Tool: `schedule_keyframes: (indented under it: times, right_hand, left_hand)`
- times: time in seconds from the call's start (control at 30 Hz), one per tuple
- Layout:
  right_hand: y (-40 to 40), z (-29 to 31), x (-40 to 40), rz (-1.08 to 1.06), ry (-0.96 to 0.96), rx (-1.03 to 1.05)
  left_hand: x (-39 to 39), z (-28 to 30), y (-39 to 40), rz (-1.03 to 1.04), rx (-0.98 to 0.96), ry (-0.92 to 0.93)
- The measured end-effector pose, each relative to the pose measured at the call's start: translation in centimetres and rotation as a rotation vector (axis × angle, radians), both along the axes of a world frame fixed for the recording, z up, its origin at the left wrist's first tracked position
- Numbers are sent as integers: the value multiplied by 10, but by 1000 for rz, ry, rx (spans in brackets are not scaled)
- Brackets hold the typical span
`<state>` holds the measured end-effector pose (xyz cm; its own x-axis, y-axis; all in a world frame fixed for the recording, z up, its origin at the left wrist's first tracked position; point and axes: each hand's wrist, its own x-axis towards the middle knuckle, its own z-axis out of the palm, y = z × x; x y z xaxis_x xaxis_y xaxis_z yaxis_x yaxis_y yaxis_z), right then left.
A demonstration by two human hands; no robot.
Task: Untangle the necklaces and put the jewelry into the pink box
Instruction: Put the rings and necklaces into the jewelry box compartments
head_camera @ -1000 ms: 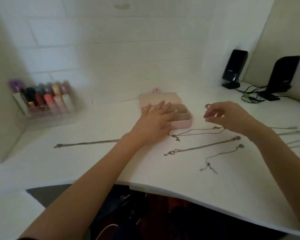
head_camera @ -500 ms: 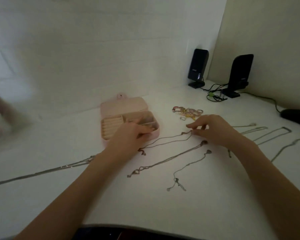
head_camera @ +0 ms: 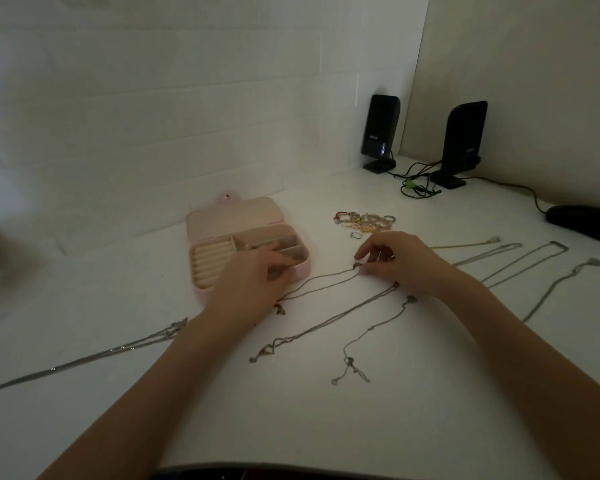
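Little has shifted since half a second ago: both hands are kept low at mid-frame. At far left a long chain [head_camera: 84, 358] is laid out. The pink box [head_camera: 246, 249] sits open at centre-left, its compartments apparently unfilled. The left hand [head_camera: 257, 282] rests at the box's front edge, fingers curled at one end of a thin necklace [head_camera: 321, 282]; the right hand [head_camera: 395, 261] pinches the other end. Rings [head_camera: 364, 220] and further necklaces [head_camera: 520, 258] remain outside, so most packing is judged undone. Speaker [head_camera: 380, 133] lettering cannot be read.
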<state>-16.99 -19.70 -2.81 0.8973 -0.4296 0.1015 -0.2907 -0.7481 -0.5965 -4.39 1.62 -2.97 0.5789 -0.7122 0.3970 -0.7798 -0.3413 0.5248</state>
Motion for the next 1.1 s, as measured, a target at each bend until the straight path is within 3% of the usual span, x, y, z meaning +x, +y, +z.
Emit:
schedule_keyframes:
  times: [0.07,0.23,0.33,0.43,0.53,0.7,0.83,0.93,1.1]
  right_hand:
    - [2,0,3,2,14,18]
    - [7,-1,6,13,82,-80]
    - [11,-1,7,-2,11,-80]
    - [24,12,7,47,-235,194]
    - [46,29,9,226,-368,492]
    - [66,63,26,259,-485,610]
    - [62,87,46,130,-458,824]
    - [55,86,59,78,-430,726]
    - [49,74,70,118,-337,397]
  left_hand:
    - [-2,3,0,-13,-49,79]
    - [4,21,6,-17,-304,514]
    - [11,21,11,-37,-376,647]
    - [2,20,8,-87,-394,658]
    - [-8,17,2,-266,-347,775]
    - [-15,13,-3,-454,-195,846]
    - [-5,18,3,-344,-279,825]
    - [7,24,7,-232,-428,815]
    - [23,34,13,-292,-686,951]
